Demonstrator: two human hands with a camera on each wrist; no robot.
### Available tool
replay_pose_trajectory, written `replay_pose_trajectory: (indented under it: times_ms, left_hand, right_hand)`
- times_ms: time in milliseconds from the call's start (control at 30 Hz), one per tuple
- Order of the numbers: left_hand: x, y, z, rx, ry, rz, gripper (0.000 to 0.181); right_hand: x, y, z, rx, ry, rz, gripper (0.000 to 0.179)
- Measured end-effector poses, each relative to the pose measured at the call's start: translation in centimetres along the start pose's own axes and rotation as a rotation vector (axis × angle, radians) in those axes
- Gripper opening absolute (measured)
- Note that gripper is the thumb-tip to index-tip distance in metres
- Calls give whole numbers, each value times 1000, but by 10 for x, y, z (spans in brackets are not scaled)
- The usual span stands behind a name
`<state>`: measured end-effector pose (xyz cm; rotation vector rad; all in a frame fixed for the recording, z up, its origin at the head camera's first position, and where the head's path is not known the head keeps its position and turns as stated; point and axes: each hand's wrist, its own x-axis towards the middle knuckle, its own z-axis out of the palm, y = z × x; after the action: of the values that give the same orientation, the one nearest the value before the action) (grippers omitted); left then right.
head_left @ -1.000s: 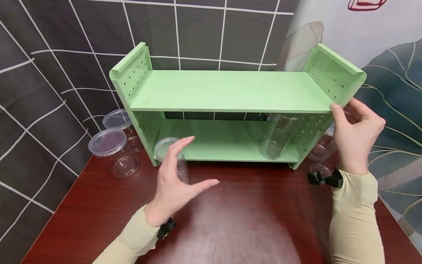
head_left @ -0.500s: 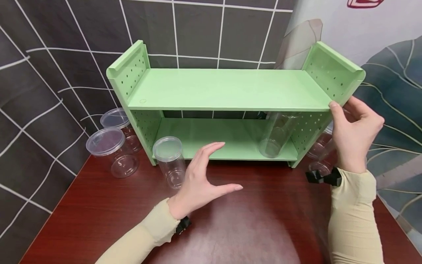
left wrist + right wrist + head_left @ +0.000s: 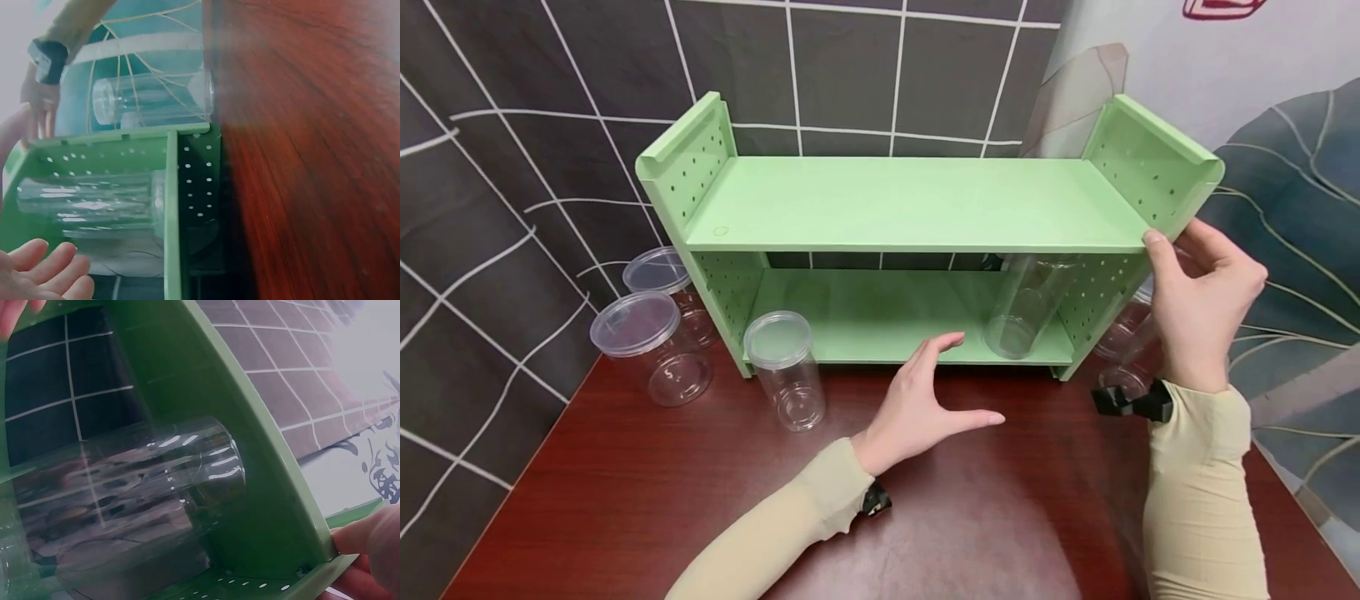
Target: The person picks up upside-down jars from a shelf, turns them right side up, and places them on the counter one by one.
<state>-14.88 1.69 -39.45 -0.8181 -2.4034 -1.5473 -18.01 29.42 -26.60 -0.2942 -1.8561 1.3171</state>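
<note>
A light green two-tier shelf point(image 3: 910, 204) stands on a dark red table. At its right side panel, my right hand point(image 3: 1206, 308) grips the edge by the upper board, thumb on the front. My left hand point(image 3: 913, 412) is in front of the lower board, empty, with fingers and thumb spread in a C shape. A tall clear jar point(image 3: 1026, 312) stands on the lower board at the right end; the left wrist view shows the left fingers point(image 3: 59, 265) near this jar, apart from it. Left of my left hand, a lidded clear jar point(image 3: 790, 375) stands on the table.
Two more lidded jars, a front one point(image 3: 640, 333) and a rear one point(image 3: 658, 271), stand left of the shelf. Clear containers point(image 3: 1123, 333) sit right of it, partly behind my right hand. A dark tiled-pattern backdrop point(image 3: 842, 75) rises behind.
My left hand has moved right, away from the lidded jar on the table toward the shelf's right half, its fingers still spread. My right hand keeps its grip on the shelf.
</note>
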Motion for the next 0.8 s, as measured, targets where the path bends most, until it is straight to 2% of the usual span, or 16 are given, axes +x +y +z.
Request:
replay_pose_trajectory:
  times_ms: [300, 433, 567, 733, 800]
  left_hand:
    - [36, -10, 25, -50, 18, -116, 99]
    - [55, -11, 40, -13, 16, -150, 100]
    - [73, -8, 53, 44, 43, -177, 99]
    - [89, -8, 63, 97, 61, -227, 102]
    - [93, -9, 65, 111, 56, -233, 103]
  right_hand:
    - [3, 4, 0, 13, -5, 0, 29]
    - [4, 3, 0, 20, -7, -6, 29]
    - [1, -4, 1, 21, -4, -18, 28]
    - [-10, -18, 4, 13, 6, -18, 27]
    - [-10, -17, 3, 12, 6, -11, 28]
